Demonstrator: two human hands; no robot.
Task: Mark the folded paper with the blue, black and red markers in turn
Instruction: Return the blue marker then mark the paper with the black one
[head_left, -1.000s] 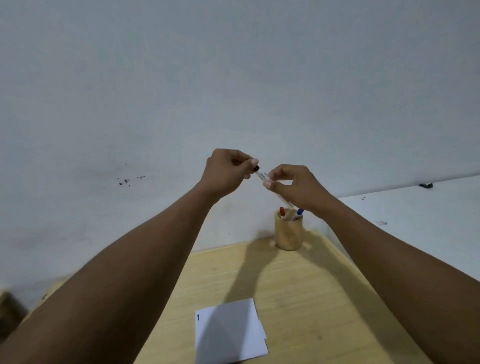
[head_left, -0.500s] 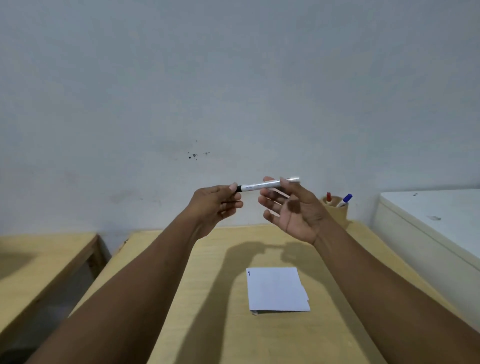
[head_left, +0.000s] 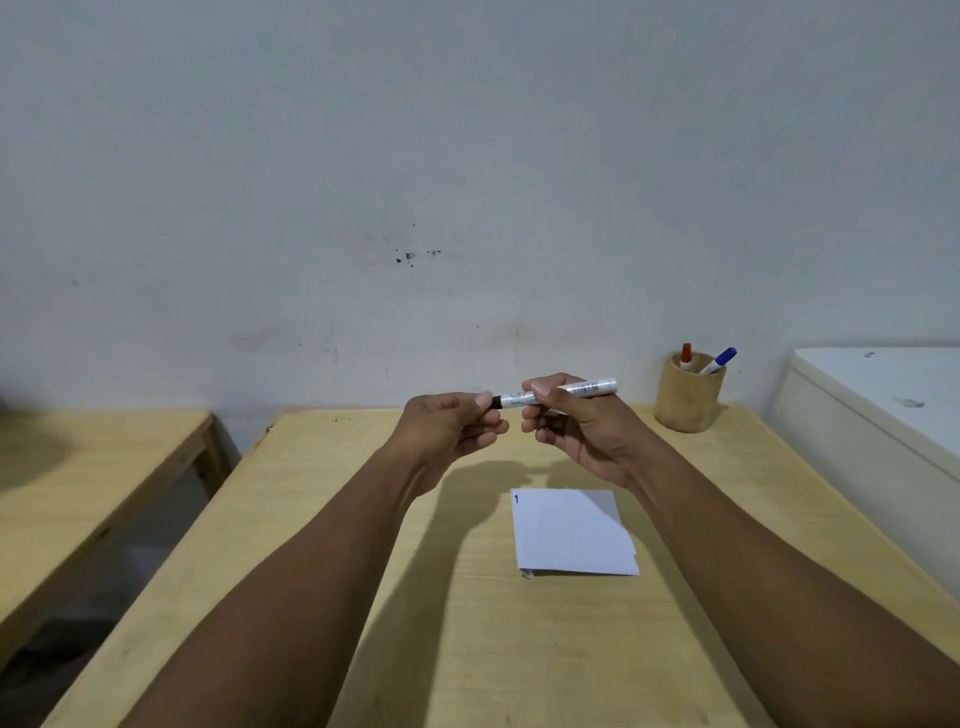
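I hold a white-barrelled black marker (head_left: 587, 388) level above the table. My right hand (head_left: 576, 428) grips its barrel. My left hand (head_left: 449, 428) pinches its black cap end at the left. Below the hands the folded white paper (head_left: 571, 535) lies flat on the wooden table (head_left: 467, 649), with a small blue "1" in its top left corner. The red marker (head_left: 685, 355) and the blue marker (head_left: 721, 359) stand in a wooden cup (head_left: 688, 397) at the table's back right.
A second wooden table (head_left: 88, 478) stands to the left across a gap. A white cabinet (head_left: 883, 415) borders the table on the right. A grey wall closes off the back.
The hands have come down and toward me with the marker, which turned level. My right hand has closed around the barrel. The view has tilted down, showing more of the table.
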